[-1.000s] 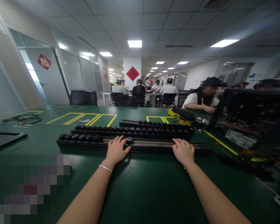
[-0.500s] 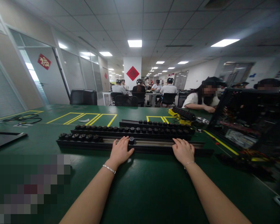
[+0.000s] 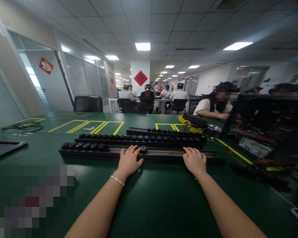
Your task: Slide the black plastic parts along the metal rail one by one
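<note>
A long black rail (image 3: 164, 152) lies across the green table in front of me, with several black knobs (image 3: 83, 145) seated at its left end. My left hand (image 3: 129, 161) rests on the rail near its middle, fingers stretched out, fingertips against a single black knob (image 3: 143, 149). My right hand (image 3: 194, 160) lies flat on the rail farther right, fingers extended, holding nothing. Two more black rails (image 3: 141, 138) filled with knobs lie parallel just behind.
An open black computer case (image 3: 265, 125) stands at the right. A person in white (image 3: 213, 107) sits behind it, beside a black power strip (image 3: 195, 120). A black tray (image 3: 5, 147) and a cable (image 3: 22, 125) lie far left. Yellow markings cross the table; more people sit at far tables.
My left hand has slid to the right along the rail, and the single knob at its fingertips has moved right with it. My right hand has stayed in place.
</note>
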`<state>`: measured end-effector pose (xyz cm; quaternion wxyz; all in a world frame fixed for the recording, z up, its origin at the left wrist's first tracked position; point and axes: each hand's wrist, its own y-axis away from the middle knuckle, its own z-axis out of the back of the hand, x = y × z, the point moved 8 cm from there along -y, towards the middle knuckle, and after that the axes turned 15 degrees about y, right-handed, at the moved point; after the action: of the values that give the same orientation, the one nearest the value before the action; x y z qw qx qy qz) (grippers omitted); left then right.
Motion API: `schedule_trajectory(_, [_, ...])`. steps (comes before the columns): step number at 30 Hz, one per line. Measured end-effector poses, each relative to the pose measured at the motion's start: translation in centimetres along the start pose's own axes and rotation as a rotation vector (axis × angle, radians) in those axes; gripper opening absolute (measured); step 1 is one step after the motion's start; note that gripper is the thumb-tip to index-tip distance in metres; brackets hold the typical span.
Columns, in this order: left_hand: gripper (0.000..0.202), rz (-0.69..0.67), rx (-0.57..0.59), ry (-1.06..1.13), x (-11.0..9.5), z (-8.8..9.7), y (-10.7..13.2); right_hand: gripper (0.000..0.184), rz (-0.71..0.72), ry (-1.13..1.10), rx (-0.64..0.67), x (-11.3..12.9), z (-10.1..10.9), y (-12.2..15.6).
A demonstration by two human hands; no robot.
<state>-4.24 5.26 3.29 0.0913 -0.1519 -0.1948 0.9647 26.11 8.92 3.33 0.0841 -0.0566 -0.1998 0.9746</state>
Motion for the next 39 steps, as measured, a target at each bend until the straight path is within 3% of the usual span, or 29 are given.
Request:
schedule_trajectory(7, [0.056,-0.049,0.008,0.015,-1.1,-0.5,0.0,0.047,-0.007,0.001,-0.01,0.1,0.2,0.1])
schedule_trajectory(39, [0.055,-0.032,0.04,0.036,-3.6,-1.0,-0.4,0.048,0.002,0.024,0.024,0.2,0.3,0.1])
